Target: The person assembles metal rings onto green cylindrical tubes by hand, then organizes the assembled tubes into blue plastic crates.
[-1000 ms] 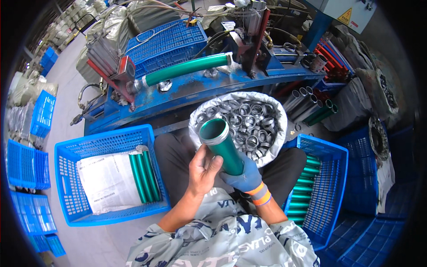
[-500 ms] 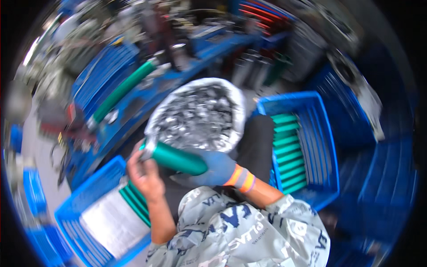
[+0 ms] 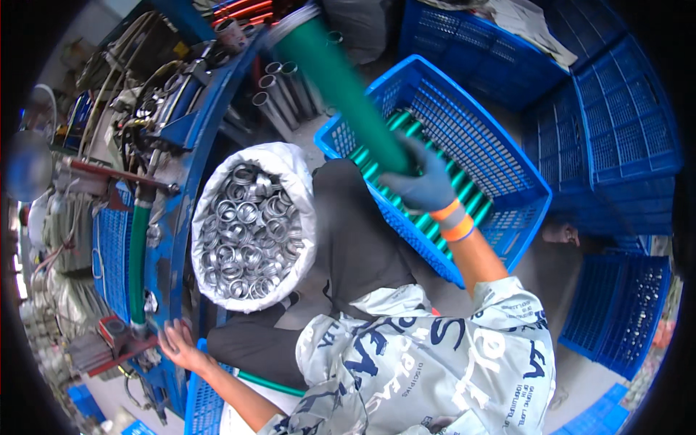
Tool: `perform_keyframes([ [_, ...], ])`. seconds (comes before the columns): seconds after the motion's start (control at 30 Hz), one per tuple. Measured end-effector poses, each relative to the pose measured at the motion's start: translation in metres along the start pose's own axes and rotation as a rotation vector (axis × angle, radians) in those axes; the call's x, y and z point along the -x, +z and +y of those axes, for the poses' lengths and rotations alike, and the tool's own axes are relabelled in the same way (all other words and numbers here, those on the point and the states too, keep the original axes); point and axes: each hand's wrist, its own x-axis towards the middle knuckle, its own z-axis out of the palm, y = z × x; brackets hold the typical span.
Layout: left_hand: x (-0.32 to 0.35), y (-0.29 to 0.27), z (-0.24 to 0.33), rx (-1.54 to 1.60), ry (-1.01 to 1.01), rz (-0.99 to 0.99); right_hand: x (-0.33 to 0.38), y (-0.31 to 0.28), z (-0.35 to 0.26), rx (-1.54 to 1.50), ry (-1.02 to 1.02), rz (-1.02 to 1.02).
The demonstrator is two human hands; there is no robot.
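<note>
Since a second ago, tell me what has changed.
The left hand let go of the green tube and moved down-left to the blue machine frame. The gloved right hand swung the tube over the blue crate. The ring sack stayed put.

The person wore a short-sleeved shirt (image 3: 428, 362) in pale grey-white, printed all over with large dark navy lettering, and dark trousers (image 3: 355, 239). The right hand (image 3: 424, 185) was covered by a blue-grey work glove with an orange cuff band at the wrist. The left hand (image 3: 177, 346) was bare, without a glove.
</note>
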Motion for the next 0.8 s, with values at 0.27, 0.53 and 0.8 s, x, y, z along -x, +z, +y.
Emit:
perform_keyframes([
  [0.27, 0.009, -0.063, -0.113, -0.618, 0.155, 0.114, -0.011, -0.120, 0.302, 0.160, 0.519, 0.273],
  [0.53, 0.071, -0.032, -0.119, -1.001, 0.082, 0.039, -0.041, -0.063, 0.473, 0.208, 1.075, 0.233],
  [0.8, 0.064, 0.016, -0.130, -1.021, 0.071, -0.092, -0.043, -0.038, 0.568, 0.532, 0.927, -0.263],
])
